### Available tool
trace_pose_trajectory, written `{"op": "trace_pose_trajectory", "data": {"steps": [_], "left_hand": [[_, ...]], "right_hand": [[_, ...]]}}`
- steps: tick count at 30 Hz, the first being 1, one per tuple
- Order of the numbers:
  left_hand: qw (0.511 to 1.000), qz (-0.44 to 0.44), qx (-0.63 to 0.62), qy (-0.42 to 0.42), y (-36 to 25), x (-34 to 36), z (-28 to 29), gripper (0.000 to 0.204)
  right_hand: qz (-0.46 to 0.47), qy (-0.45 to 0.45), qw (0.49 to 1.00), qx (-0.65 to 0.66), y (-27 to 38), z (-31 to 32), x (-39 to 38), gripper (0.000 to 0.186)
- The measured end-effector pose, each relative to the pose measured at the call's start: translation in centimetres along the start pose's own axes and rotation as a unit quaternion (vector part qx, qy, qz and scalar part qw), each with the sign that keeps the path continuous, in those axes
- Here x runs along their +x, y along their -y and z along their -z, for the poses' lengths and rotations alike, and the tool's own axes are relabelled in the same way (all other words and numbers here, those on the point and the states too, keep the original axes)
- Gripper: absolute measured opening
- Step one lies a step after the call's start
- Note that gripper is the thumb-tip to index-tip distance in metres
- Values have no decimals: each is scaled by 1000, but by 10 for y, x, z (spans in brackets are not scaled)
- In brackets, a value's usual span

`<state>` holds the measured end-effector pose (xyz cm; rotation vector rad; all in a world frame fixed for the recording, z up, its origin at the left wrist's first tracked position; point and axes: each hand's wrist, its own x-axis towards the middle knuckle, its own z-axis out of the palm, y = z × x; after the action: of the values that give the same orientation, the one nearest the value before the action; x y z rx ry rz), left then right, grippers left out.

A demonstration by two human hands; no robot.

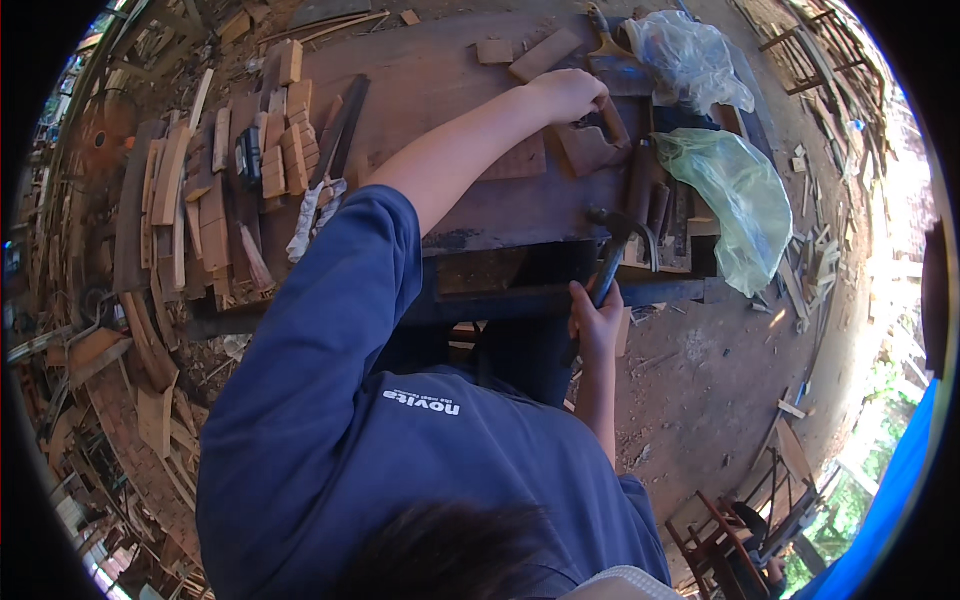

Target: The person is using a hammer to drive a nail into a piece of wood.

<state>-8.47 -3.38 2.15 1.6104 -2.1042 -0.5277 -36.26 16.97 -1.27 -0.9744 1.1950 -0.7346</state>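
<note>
My left arm stretches over the dark wooden workbench [480,215]. At its end my left hand [570,97] is closed, its fingers curled down at the edge of a brown, notched wooden piece [590,148]. What lies between those fingertips is hidden. Lower and to the right, my right hand [597,315] grips a claw hammer [612,262] by its dark handle. The hammer's head points up and away from me, beside the bench's front edge. Beyond the hammer head, short dark wooden pieces [640,185] lie along an open tray-like frame [682,235].
Plastic bags, one clear [690,60] and one greenish [735,195], lie at the bench's right. A brush [605,38] and loose wood blocks [545,55] sit at the far side. Stacked wood strips [210,200] cover the left end. Scraps litter the ground; a wooden chair [720,545] stands lower right.
</note>
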Motion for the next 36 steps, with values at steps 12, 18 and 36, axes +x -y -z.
{"op": "trace_pose_trajectory", "data": {"steps": [12,18,36], "left_hand": [[993,14,-113,14,7,-85,41,14],[987,91,-97,86,5,-104,49,15],[999,12,-39,-22,4,-107,36,10]], "right_hand": [[-5,0,1000,1,3,-2,-2,26],[-5,0,1000,-16,2,-4,-2,25],[-11,-2,1000,4,-1,-1,1,26]]}}
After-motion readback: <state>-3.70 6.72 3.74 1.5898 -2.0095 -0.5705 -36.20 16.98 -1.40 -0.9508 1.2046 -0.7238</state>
